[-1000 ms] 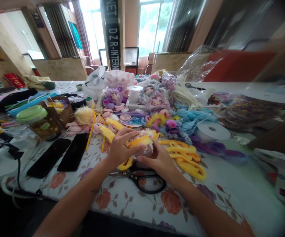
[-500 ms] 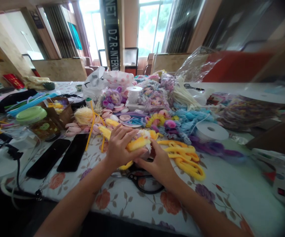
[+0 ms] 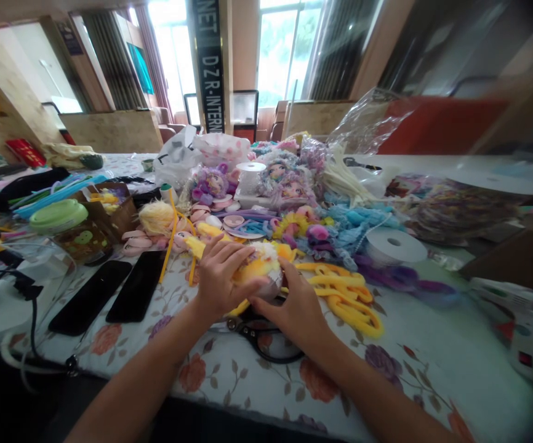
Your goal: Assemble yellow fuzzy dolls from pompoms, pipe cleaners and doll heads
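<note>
Between my two hands is a pale rounded piece with yellow fuzzy strip (image 3: 272,269) on it; its exact kind does not show. My left hand (image 3: 227,274) lies over its left side, fingers curled across the top and thumb along the front. On the right, my right hand (image 3: 296,301) grips its edge with thumb and fingers. Below them, black-handled scissors (image 3: 271,354) lie on the flowered cloth, partly covered by the right hand. A loose pile of yellow plush strip (image 3: 347,295) lies just right of my right hand.
Two black phones (image 3: 135,286) lie to the left, near a green-lidded jar (image 3: 58,215). Behind the hands are doll heads (image 3: 213,181), ribbons and blue netting (image 3: 354,221). A white spool (image 3: 393,246) and a white device (image 3: 516,326) stand on the right.
The rounded piece has turned in my hands, so more of its pale side shows and the yellow strip sits further left. Both hands stay in nearly the same place.
</note>
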### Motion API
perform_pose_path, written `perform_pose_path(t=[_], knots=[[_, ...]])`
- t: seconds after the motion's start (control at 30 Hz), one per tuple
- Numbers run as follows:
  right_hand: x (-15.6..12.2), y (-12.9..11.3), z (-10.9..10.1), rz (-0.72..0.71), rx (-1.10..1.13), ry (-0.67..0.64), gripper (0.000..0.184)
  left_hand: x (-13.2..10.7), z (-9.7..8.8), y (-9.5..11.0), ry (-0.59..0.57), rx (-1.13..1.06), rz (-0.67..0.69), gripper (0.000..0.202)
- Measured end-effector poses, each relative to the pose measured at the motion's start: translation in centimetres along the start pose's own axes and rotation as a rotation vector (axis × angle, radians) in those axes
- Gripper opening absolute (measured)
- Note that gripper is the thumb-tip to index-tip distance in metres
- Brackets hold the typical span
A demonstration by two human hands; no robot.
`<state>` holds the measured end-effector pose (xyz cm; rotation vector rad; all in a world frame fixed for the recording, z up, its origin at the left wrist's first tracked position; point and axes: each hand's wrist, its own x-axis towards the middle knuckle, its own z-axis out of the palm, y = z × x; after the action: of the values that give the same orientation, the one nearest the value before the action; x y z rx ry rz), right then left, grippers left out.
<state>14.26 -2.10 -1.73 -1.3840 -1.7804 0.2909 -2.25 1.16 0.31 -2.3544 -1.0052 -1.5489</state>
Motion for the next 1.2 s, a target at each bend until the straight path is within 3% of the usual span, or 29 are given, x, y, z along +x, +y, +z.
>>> perform_pose_path(t=[0.07, 0.17, 0.37, 0.53, 0.7, 0.8, 0.97, 1.07, 1.2], knots=[[-0.1, 0.1, 0.2, -0.045, -0.014, 0.042, 0.073, -0.1, 0.2, 0.2, 0.024, 0.081, 0.021, 0.038], [-0.3, 0.0, 0.4, -0.07, -0.017, 0.054, 0.072, -0.2, 0.4, 0.5, 0.053, 0.143, 0.015, 0.029], [-0.1, -0.3, 0.1, 0.025, 0.038, -0.023, 0.074, -0.1, 0.3, 0.2, 0.023, 0.077, -0.008, 0.01], [0.7, -0.3, -0.6, 0.237, 0.356, -0.1, 0.06, 0.0, -0.1, -0.5, 0.126, -0.134, -0.194, 0.035], [1.2, -0.3, -1.1, 0.348, 0.66, -0.178, 0.046, 0.2, 0.2, -0.5, -0.041, -0.164, -0.19, 0.058], [1.1, -0.3, -1.1, 0.369, 0.69, -0.198, 0.047, 0.1, 0.5, -0.3, -0.063, -0.154, -0.177, 0.046], [0.9, -0.7, -1.0, 0.35, 0.869, -0.206, 0.046, -0.2, 0.6, -0.5, 0.005, -0.135, -0.108, 0.025], [1.0, -0.6, -1.1, 0.355, 0.928, -0.159, 0.046, -0.1, 0.5, -0.6, 0.086, -0.157, -0.148, 0.019], [2.0, 1.2, -1.7, 0.41, 0.854, 0.114, 0.043, 0.6, 0.0, -1.4, 0.338, -0.161, -0.38, 0.021]])
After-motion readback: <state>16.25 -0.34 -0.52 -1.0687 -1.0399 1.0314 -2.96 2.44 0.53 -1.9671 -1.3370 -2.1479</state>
